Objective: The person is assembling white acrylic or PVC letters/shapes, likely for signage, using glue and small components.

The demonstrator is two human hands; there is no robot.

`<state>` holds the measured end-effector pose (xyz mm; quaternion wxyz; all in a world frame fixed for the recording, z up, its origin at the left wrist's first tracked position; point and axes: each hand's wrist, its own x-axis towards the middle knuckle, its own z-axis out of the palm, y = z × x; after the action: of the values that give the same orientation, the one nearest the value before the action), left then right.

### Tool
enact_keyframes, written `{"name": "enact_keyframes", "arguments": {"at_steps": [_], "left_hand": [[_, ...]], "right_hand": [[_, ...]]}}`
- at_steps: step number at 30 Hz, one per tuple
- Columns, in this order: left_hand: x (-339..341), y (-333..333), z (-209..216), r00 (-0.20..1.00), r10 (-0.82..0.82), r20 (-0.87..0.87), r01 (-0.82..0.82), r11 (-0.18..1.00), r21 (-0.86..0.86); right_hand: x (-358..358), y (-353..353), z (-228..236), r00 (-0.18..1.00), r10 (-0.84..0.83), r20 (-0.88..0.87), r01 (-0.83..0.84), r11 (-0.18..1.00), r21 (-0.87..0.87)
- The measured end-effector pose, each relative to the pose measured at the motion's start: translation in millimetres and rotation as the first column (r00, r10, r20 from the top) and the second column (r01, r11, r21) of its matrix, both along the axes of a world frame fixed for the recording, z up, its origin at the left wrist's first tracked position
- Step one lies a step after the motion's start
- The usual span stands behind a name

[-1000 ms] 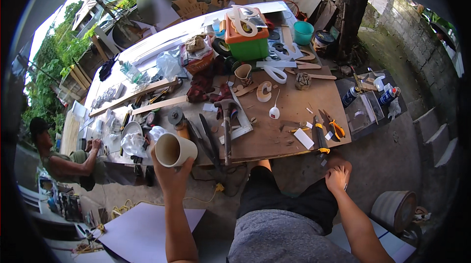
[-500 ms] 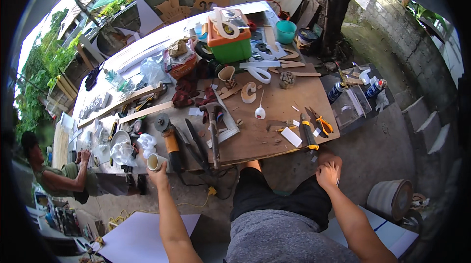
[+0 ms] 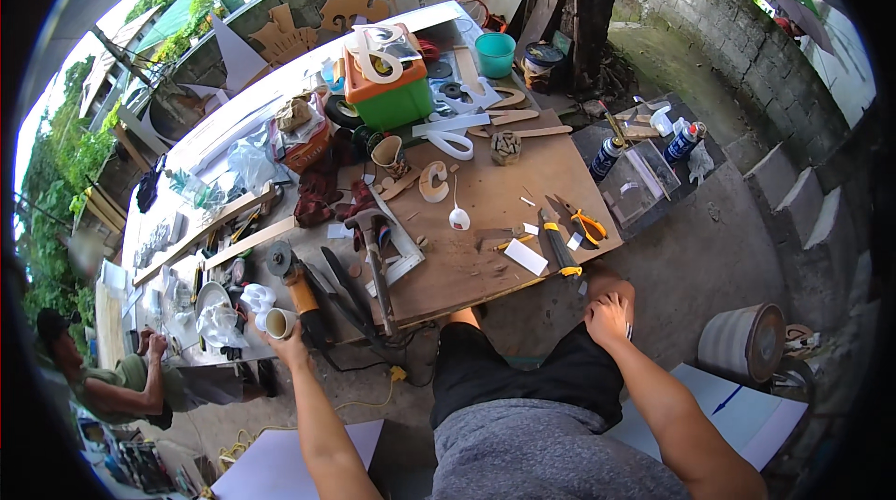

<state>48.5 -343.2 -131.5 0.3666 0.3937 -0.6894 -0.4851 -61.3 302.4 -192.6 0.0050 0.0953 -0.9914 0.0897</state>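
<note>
Left fingers [image 3: 298, 332] seemingly around pale cup [image 3: 278, 324]

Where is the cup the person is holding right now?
In the head view, the pale cup is left of centre, in the person's left hand, just left of the orange-bodied angle grinder.

Cup [image 3: 278, 324]: pale cream, round, open-topped
Cup pose: held, mouth facing upward
Cup place: lower left of frame

The left grip [image 3: 291, 351] partly hides the cup [image 3: 277, 324]; whatever the co-worker [image 3: 131, 390] handles is too small to tell; the lower edge crops the grey shirt [image 3: 551, 453].
</note>
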Motion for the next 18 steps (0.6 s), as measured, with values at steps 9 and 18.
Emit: {"name": "enact_keyframes", "arguments": {"at_steps": [9,18], "left_hand": [[24.0,-3.8,-14.0,0.845,0.398,0.356,-0.334,0.914,-0.229],[-38.0,115.1,71.8,0.993,0.038,0.108,-0.008,0.966,-0.259]], "right_hand": [[0.7,-4.4,2.7,1.000,0.002,-0.011,-0.003,0.999,-0.048],[-6.2,-3.6,7.5,0.999,-0.005,0.040,0.007,0.999,-0.046]]}}
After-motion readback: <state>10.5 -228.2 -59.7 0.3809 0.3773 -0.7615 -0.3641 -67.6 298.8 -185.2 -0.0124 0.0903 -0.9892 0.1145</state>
